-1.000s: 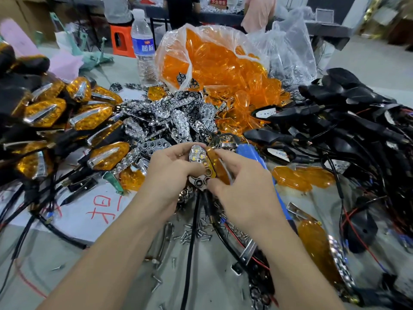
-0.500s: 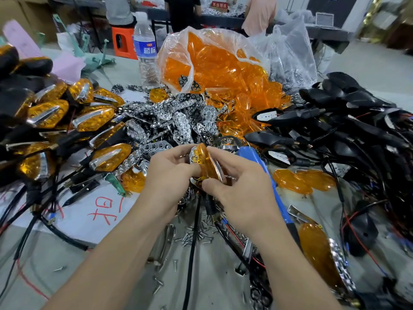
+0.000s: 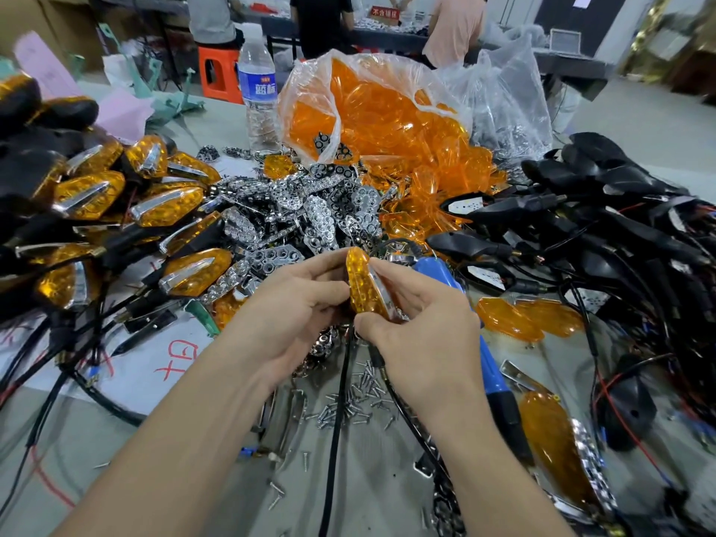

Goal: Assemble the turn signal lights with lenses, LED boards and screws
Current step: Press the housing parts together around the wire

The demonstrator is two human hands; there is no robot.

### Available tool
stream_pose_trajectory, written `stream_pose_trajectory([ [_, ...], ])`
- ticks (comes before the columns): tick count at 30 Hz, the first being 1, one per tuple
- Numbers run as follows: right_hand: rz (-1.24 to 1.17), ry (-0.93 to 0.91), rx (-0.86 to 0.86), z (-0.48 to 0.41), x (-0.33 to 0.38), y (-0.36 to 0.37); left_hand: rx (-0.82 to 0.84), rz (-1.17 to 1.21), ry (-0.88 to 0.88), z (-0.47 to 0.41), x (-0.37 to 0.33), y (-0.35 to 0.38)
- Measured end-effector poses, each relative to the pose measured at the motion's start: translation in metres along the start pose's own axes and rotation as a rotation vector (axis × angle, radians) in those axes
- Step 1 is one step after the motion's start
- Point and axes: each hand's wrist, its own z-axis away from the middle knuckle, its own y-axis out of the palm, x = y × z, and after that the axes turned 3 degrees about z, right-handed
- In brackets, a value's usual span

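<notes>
In the head view we hold the half-built turn signal light [image 3: 374, 302] edge-up above the heap of small silver screws [image 3: 348, 405]. Our left hand [image 3: 294, 312] pinches its near side, and our right hand [image 3: 422, 339] pinches top and bottom with curled fingers, likely to seat the faceted amber plastic lens [image 3: 360, 284] squarely on the body. The blue-handled electric screwdriver [image 3: 492, 366] lies just beside our right wrist, seemingly kept close for fastening.

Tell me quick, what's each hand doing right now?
Left hand: holding the amber turn signal light.
Right hand: pinching the same light.
</notes>
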Motion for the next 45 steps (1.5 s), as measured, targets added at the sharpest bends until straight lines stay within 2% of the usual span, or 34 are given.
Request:
stream_pose_trajectory([
  [11, 0.050, -0.027, -0.041, 0.002, 0.002, 0.000, 0.008, -0.036, 0.062, 0.003, 0.001, -0.002],
  [25, -0.093, -0.056, 0.151, -0.003, 0.005, -0.010, -0.048, -0.092, 0.187, 0.012, -0.010, 0.005],
  [29, -0.219, -0.018, 0.179, -0.004, 0.008, -0.011, -0.051, -0.040, 0.188, 0.013, -0.010, 0.006],
  [36, -0.244, -0.006, 0.087, -0.004, 0.006, -0.005, -0.073, -0.040, 0.245, 0.012, -0.006, 0.009],
  [43, -0.253, 0.035, 0.108, -0.004, 0.013, -0.010, -0.064, -0.120, 0.337, 0.017, -0.006, 0.013],
  [45, -0.157, 0.024, 0.052, -0.001, 0.013, -0.006, -0.087, -0.098, 0.334, 0.016, -0.005, 0.014],
])
